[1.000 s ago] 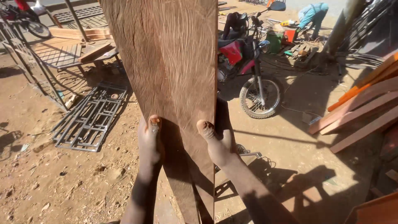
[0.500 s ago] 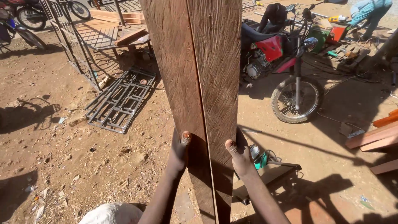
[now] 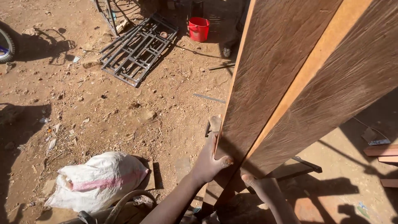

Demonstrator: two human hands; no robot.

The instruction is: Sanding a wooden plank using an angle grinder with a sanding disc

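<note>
The two rough brown wooden planks point(image 3: 298, 83) now lean rightward, away from upright. The left hand point(image 3: 209, 159) clamps its fingers around their left edge, and the right hand point(image 3: 259, 186) grips them lower down, above the dirt ground point(image 3: 124, 112).

Outdoor yard, hard sunlight, long shadows. Bare dirt ground point(image 3: 124, 112) strewn with sawdust — metal grille point(image 3: 137, 47) lying flat and red bucket point(image 3: 199, 29) well beyond the hands; white sack point(image 3: 97, 180) just left.

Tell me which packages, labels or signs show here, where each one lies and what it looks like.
Sack: on the dirt at lower left, left of the left hand that grips the planks; lumpy, stuffed, white with a faded pink band.
Small tag: flat on the ground at the far right; pale, oblong.
No signs or screens in view.
</note>
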